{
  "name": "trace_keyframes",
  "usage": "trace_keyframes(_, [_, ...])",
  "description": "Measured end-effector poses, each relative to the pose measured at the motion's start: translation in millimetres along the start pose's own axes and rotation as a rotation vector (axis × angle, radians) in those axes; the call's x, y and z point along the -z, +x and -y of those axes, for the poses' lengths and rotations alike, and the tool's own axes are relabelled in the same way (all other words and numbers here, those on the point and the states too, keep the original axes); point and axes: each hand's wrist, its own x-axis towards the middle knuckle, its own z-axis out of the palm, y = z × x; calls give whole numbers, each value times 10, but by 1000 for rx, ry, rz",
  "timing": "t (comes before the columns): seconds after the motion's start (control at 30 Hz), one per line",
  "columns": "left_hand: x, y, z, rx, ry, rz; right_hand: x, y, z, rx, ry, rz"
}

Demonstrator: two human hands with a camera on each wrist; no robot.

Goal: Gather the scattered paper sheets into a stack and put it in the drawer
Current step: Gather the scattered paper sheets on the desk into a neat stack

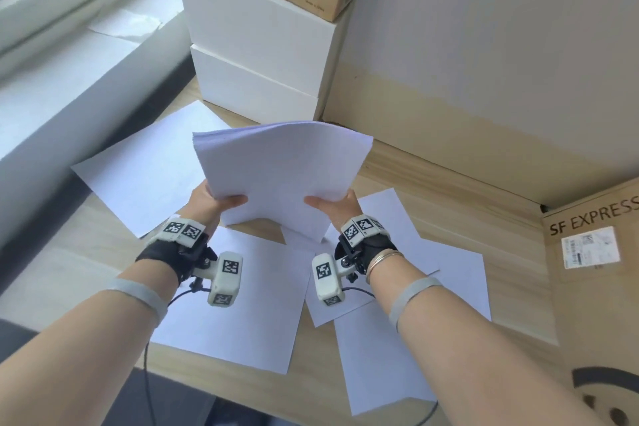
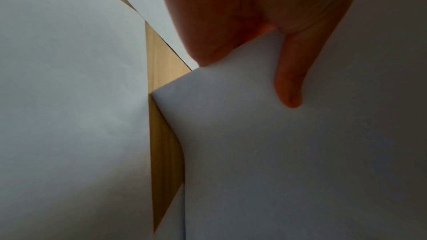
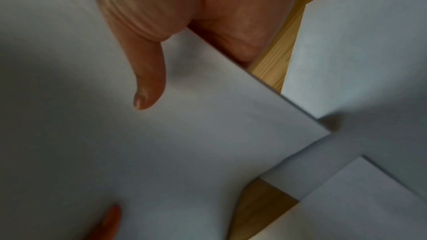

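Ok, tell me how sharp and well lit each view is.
Head view: bright, daylit and sharp, with wide-angle bending at the edges; the stack held by the left hand and right hand is crisp. Left wrist view: dim, the thumb backlit orange, paper edges fairly sharp. Right wrist view: dim and soft, blurred throughout.

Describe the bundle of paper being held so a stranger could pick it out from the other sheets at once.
Start at the light wooden desk strewn with single flat white sheets. Above its middle, in front of the stacked white boxes, the left hand and right hand pinch the thick white paper stack by its near corners. It alone is lifted, many sheets deep and bowed upward.
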Motion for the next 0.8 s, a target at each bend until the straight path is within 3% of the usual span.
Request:
trace_keyframes(0.13, [61,-21,67,38,95,12,46,27,-64,-13,1,-23])
trace_keyframes(0.33, [-96,78,102,116,465,-107,-72,194,-151,19,-129,-79])
trace_keyframes(0.5, [-124,204,-54,85,432,-130,-137,299,104,131,-156,-130])
trace_keyframes(0.8, [249,-80,-52,313,224,-97,-380,378,33,33,-523,84])
